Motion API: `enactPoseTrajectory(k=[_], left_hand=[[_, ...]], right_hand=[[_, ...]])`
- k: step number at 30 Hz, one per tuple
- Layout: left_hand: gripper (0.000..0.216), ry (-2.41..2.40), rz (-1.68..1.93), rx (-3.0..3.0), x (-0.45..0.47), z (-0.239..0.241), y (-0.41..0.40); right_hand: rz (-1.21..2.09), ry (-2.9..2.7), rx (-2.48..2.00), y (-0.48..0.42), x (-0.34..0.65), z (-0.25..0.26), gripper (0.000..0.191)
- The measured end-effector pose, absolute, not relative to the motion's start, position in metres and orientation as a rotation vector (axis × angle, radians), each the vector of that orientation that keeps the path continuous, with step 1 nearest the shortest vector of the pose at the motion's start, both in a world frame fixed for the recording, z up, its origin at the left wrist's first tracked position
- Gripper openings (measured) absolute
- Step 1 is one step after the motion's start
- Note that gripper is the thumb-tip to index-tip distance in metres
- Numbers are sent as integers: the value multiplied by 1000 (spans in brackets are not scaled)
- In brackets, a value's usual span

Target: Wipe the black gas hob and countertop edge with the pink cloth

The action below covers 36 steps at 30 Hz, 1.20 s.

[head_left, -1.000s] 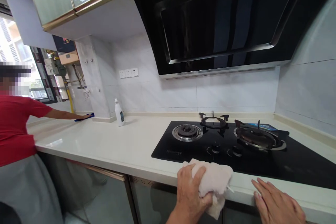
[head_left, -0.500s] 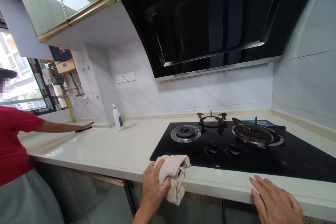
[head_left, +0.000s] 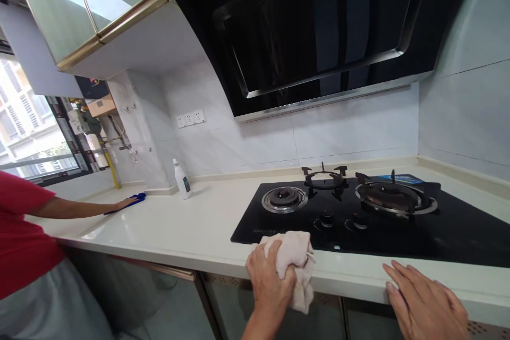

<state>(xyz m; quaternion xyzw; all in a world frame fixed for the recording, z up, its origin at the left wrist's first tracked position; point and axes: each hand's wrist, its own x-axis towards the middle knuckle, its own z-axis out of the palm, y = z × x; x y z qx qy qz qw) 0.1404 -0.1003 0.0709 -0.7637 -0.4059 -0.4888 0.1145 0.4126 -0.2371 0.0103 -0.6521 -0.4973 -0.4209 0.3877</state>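
Note:
My left hand (head_left: 268, 287) is closed around a crumpled pale pink cloth (head_left: 292, 256). The cloth is pressed on the front edge of the cream countertop (head_left: 187, 228), just at the near left corner of the black glass gas hob (head_left: 358, 226). Part of the cloth hangs over the counter edge. My right hand (head_left: 424, 305) lies flat with fingers stretched out on the counter's front edge, to the right, holding nothing.
The hob carries two burners (head_left: 284, 198) and a loose pan support (head_left: 323, 176), under a black range hood (head_left: 311, 26). A white bottle (head_left: 182, 179) stands by the wall. At the left, a person in a red shirt (head_left: 19, 228) presses a blue cloth (head_left: 133, 201) on the counter.
My left hand with the cloth slid left along the counter edge, then came back a little to the right. My right hand stayed put. The other person's arm shifted slightly.

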Motion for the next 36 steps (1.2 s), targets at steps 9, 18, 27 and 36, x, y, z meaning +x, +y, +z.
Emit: enactPoseTrajectory(k=[9, 18, 27, 36], left_hand=[[63, -863, -1645, -2394, 203, 60, -137], [70, -666, -1463, -2502, 175, 68, -132], [75, -640, -1429, -2530, 168, 67, -127], [75, -650, -1338, -2545, 160, 69, -123]], right_hand=[[-1120, -1321, -1649, -237, 420, 5, 36], [-1170, -1335, -1673, -239, 418, 9, 36], [-1179, -1338, -1666, -238, 420, 8, 37], [-1158, -1350, -1671, -238, 422, 2, 38]])
